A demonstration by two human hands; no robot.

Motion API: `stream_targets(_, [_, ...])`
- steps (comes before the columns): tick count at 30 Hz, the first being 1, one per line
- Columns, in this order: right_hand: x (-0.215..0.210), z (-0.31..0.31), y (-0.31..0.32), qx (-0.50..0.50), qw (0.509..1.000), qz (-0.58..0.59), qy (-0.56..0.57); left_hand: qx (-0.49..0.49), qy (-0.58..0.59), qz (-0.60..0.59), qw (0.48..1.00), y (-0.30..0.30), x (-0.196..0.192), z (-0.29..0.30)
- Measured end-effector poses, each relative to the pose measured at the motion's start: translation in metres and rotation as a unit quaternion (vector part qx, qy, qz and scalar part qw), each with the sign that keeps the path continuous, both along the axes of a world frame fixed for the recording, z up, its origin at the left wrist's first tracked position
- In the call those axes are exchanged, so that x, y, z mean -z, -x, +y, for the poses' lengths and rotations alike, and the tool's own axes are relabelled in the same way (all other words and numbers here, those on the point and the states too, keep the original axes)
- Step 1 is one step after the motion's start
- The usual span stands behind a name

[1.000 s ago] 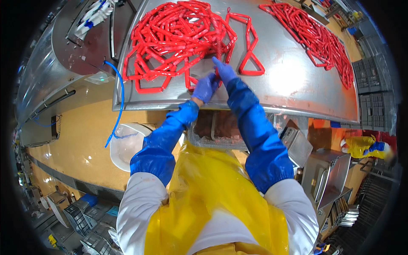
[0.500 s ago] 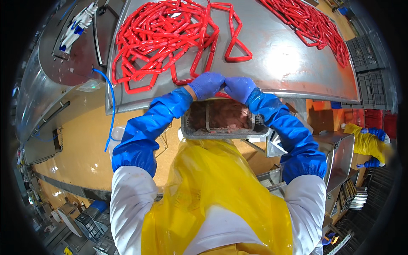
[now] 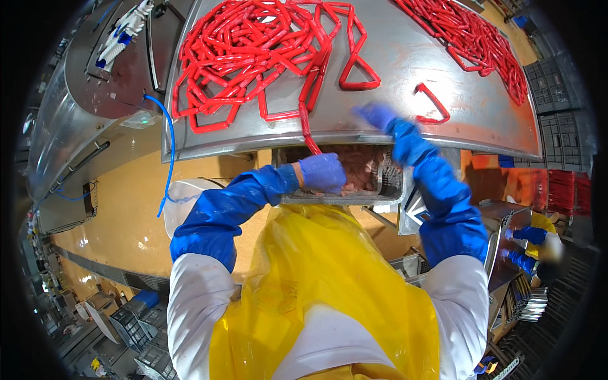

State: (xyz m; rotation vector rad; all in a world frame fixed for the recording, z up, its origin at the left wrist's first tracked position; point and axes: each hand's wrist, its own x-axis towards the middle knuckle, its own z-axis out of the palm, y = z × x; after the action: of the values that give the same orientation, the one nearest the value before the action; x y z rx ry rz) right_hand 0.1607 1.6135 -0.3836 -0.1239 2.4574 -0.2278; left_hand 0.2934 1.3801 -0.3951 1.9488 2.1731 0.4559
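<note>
A heap of linked red sausages (image 3: 244, 60) lies on the left part of the steel table (image 3: 405, 47). One strand of it runs down over the front edge into my left hand (image 3: 323, 172), gloved in purple and closed on the strand's end. That hand is above a grey crate (image 3: 345, 198) containing pinkish, meat-like pieces (image 3: 362, 168). My right hand (image 3: 375, 116), also gloved, is over the table near its front edge; motion smears its fingers. To the right of it a short separate piece of red sausage (image 3: 436, 109) rests on the steel, bent at an angle.
More linked sausages (image 3: 472, 47) are piled at the table's far right. A blue hose (image 3: 170, 145) hangs at the left beside a steel machine (image 3: 73, 88). Grey crates (image 3: 548, 85) are stacked at the right, and another person (image 3: 535, 244) is farther off there.
My hands were together at the table's edge and are now apart. The left came down over the crate with the strand; the right moved up and right. A short sausage piece now lies on the table.
</note>
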Motion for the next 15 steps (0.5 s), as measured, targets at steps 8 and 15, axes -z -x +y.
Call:
stream_targets(8, [0.083, -0.092, -0.153, 0.33, 0.718, -0.259, 0.555, 0.047, -0.137, -0.173, 0.974, -0.054, -0.011, -0.005])
stream_targets(15, [0.055, -0.077, -0.204, 0.093, 0.91, 0.122, 0.384, -0.157, -0.035, 0.019, 0.987, -0.011, 0.009, -0.033])
